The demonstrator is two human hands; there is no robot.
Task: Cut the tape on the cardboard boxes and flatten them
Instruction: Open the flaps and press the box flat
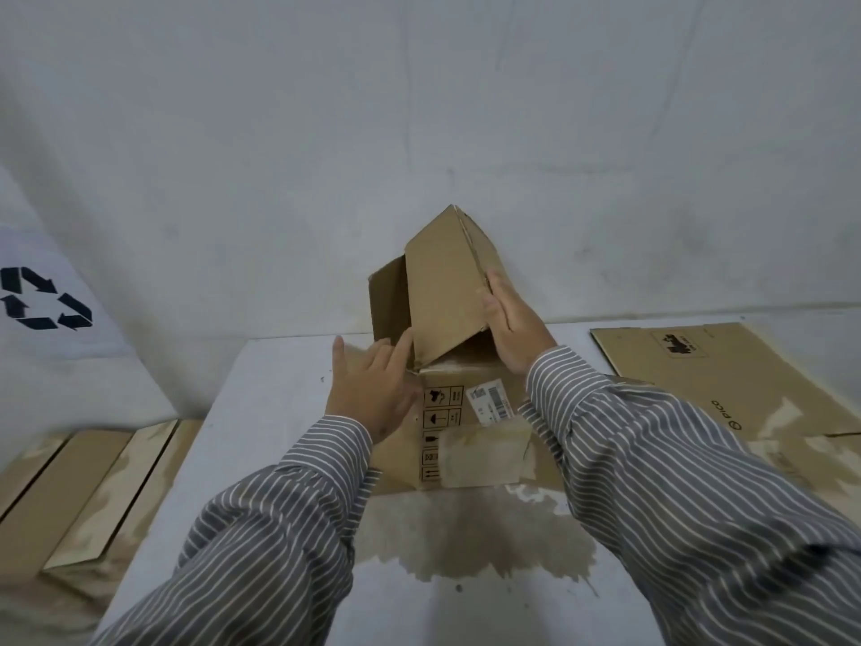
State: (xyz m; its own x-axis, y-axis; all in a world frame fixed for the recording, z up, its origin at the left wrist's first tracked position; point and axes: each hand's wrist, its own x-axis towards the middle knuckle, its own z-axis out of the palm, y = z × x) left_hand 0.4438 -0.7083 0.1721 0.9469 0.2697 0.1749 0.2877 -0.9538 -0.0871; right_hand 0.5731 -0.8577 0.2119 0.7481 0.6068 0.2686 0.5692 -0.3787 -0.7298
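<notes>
White bench [261,412] carries everything; wall behind it. Flattened cardboard sheet [727,380] lies at the bench's right side, already done by the look of it. More flat cardboard pieces [84,487] lie lower left, beside the bench. White bag with a recycling mark [46,300] sits far left.

Cardboard box [470,426] is mid-bench, right in front of the person, half collapsed: near panel with handling symbols and shipping label [491,403] lies roughly flat, far flaps [442,291] stand up like a tent. No cutter visible; can't tell whether any tape remains uncut.

Right hand [512,328] rests against the right edge of the raised flap, fingers mostly straight along it, thumb position unclear. Left hand [372,389] is spread, fingers straight, fingertips touching the base of the raised flap near the fold, palm over the box's left side. Hands are apart, one each side of the box, neither clamped on anything.

Step looks like flattening. To do it well: keep left hand pinning the lower panel so the box doesn't slide, right hand pushes the raised flap down along its existing crease, not against it. Tuck the inner side flap flat first or it will bunch underneath. Then press the folds with flat palms. Risk: box skating on the smooth bench.
</notes>
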